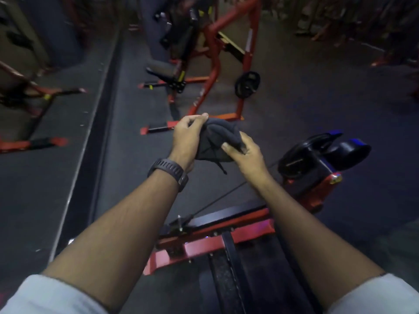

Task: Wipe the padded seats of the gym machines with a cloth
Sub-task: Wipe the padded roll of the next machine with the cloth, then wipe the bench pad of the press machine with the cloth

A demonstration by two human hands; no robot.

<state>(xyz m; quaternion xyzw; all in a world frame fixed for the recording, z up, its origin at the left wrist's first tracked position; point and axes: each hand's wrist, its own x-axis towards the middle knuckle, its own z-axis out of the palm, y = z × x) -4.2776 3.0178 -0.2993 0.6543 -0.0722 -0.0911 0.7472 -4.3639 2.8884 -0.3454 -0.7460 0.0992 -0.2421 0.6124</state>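
Holding a dark cloth (217, 137) bunched up in mid-air, both hands meet at the middle of the view, well above the grey floor (306, 105). The left hand (186, 137) pinches the cloth's far left edge between thumb and curled fingers; a dark watch (169, 171) sits on that wrist. The right hand (247, 155) grips the cloth's near right side, with the thumb laid across the fabric and the fingers curled under it. A thin cord hangs from the bundle's near edge.

Black pads (317, 155) on a red base lie to the right of the hands, apart from the cloth, with blue light on their far edges. A red frame (204, 243) with a dark cable (226, 193) runs beneath the forearms. Farther off stands a red rack (226, 53), with a black plate (247, 84) hung at its right post. Pale sleeves (45, 295) show at the near corners.
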